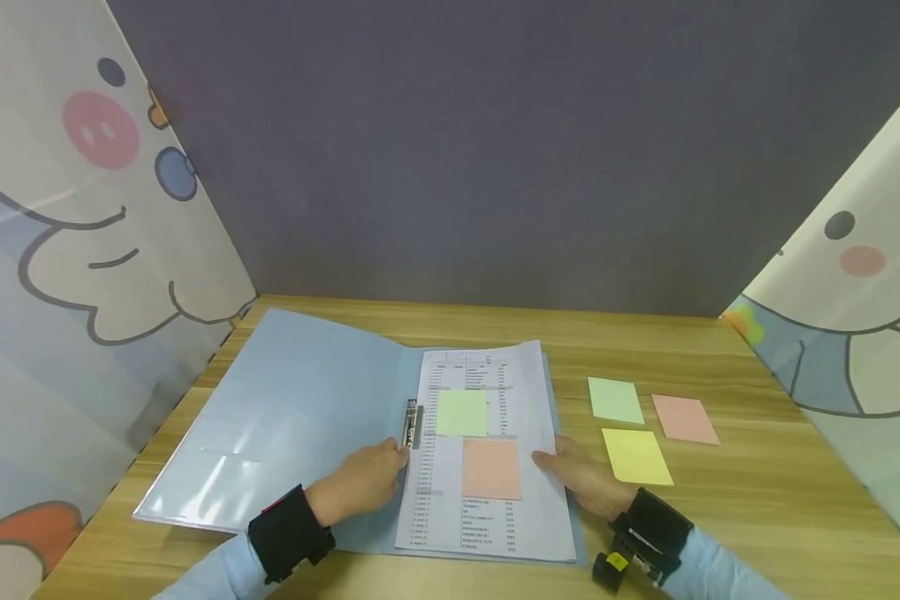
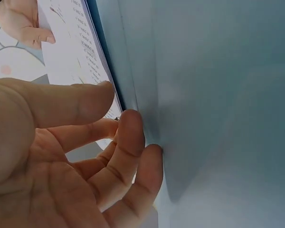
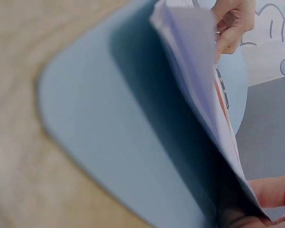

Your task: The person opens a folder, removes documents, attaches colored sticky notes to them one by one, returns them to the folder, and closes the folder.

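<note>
A light-blue folder (image 1: 300,400) lies spread on the table. On its right side rests a stack of printed sheets (image 1: 438,529), a green sticky note (image 1: 461,412) and a pink sticky note (image 1: 491,469) on top. My left hand (image 1: 363,479) has curled fingers at the lower end of the metal clip (image 1: 411,423) and pinches there; its lower fingertips (image 2: 149,161) touch the folder in the left wrist view. With thumb above and fingers below, my right hand (image 1: 588,479) grips the sheets' right edge. In the right wrist view, the sheets (image 3: 199,71) stand raised off the folder.
Right of the folder lie a mint sticky note (image 1: 616,400), another pink note (image 1: 685,418) and a yellow note (image 1: 637,457) on the wooden table (image 1: 780,500). A dark panel (image 1: 480,167) rises at the back, with cartoon-printed sheeting (image 1: 82,275) at both sides.
</note>
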### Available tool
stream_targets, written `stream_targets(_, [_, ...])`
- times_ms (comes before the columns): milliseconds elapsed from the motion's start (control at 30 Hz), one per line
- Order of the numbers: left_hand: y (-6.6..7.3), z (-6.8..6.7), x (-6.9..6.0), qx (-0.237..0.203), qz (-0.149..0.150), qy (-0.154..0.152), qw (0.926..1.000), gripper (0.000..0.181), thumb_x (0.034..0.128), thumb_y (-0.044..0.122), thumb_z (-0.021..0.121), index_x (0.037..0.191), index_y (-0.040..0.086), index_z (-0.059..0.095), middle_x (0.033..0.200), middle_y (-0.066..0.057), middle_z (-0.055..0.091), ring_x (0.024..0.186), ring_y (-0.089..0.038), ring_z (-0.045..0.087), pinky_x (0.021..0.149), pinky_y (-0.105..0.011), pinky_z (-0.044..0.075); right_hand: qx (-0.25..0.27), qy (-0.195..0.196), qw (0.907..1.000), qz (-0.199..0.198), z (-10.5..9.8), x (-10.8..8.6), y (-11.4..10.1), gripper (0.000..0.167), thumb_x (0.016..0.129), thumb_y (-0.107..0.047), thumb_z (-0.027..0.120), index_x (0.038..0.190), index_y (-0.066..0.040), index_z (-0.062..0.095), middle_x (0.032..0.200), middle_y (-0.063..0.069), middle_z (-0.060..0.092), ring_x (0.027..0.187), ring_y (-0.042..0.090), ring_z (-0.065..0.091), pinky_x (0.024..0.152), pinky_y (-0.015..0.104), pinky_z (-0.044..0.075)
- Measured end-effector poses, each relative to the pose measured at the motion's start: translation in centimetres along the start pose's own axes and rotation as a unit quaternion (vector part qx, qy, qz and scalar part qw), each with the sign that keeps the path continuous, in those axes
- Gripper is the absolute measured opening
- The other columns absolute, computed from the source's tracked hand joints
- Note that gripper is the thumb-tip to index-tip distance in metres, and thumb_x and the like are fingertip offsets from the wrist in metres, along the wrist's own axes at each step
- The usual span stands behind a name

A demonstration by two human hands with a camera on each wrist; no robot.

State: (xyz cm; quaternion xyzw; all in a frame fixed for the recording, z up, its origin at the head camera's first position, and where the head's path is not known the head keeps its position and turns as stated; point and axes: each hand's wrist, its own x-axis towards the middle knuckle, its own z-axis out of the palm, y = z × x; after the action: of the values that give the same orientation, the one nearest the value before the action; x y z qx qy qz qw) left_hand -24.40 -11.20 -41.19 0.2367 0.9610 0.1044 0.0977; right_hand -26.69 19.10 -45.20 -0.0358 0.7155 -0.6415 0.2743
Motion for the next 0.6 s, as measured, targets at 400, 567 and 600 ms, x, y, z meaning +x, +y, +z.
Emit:
stream_targets(400, [0.14, -0.78, -0.08, 0.009, -0.011, 0.002, 0.9999, 0.041, 0.0828, 0.007, 0.062, 0.121, -0.009, 0.054, 0.096, -0.013, 0.059, 0.063, -0.011, 0.043, 0.050, -0.022, 0.037, 0.011, -0.007, 0.9998, -0.016, -0.17, -0.28, -0.16, 0.047, 0.097, -0.017, 0.038, 0.140, 0.000, 0.028, 0.110, 0.012, 0.062, 0.096, 0.023, 0.062, 0.078, 0.034, 0.050])
stream_targets(567, [0.27, -0.74, -0.34, 0.016, -0.020, 0.015, 0.9995, 0.040, 0.0809, 0.009, 0.065, 0.118, -0.005, 0.058, 0.093, -0.013, 0.058, 0.064, -0.012, 0.044, 0.049, -0.023, 0.038, 0.015, -0.010, 0.9996, -0.020, -0.07, -0.38, -0.06, 0.047, 0.097, -0.015, 0.038, 0.139, 0.003, 0.029, 0.110, 0.013, 0.062, 0.095, 0.022, 0.062, 0.078, 0.034, 0.050])
stream_targets(600, [0.30, -0.73, -0.45, 0.016, -0.023, 0.018, 0.9994, 0.041, 0.0806, 0.009, 0.066, 0.118, -0.004, 0.059, 0.093, -0.013, 0.057, 0.064, -0.013, 0.043, 0.049, -0.024, 0.037, 0.016, -0.011, 0.9996, -0.021, -0.01, -0.40, -0.06, 0.047, 0.097, -0.014, 0.038, 0.139, 0.003, 0.029, 0.111, 0.013, 0.062, 0.095, 0.023, 0.062, 0.078, 0.034, 0.050])
